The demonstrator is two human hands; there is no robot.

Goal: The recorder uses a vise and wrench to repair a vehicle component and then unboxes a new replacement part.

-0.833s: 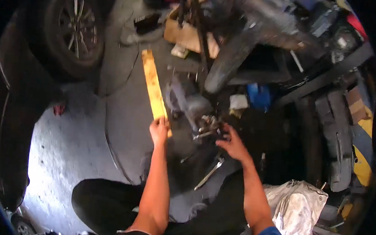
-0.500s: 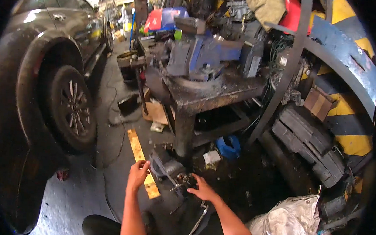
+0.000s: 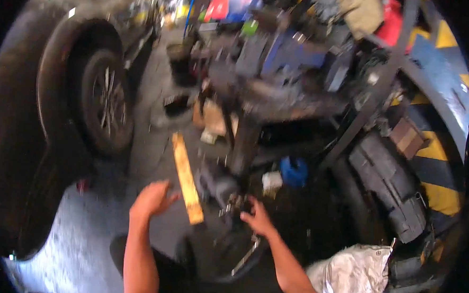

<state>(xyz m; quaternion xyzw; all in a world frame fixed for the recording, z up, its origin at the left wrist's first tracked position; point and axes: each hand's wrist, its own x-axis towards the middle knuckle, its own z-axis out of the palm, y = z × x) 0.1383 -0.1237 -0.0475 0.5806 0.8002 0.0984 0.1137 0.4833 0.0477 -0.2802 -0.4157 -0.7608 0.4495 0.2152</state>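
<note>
My left hand (image 3: 152,199) hovers with fingers apart just left of a yellow wooden plank (image 3: 186,177) lying on the concrete floor; it holds nothing. My right hand (image 3: 258,218) rests with spread fingers on a dark metal part (image 3: 223,187) on the floor, beside small shiny pieces. Whether it grips anything is blurred. A long metal tool (image 3: 248,255) lies on the floor below my right hand. My dark-trousered legs show between my forearms.
A dark car with its wheel (image 3: 105,103) stands at the left. A cluttered metal workbench (image 3: 279,104) with a blue vise (image 3: 297,54) rises ahead. A blue container (image 3: 295,172) sits under it. A silver-white bag (image 3: 354,276) lies at lower right, black parts (image 3: 389,181) and a yellow-black striped wall (image 3: 441,152) to the right.
The view tilted up from the floor toward the workbench, then blurred. My left hand has come off the plank's near end and moved left; my right hand stays by the metal part.
</note>
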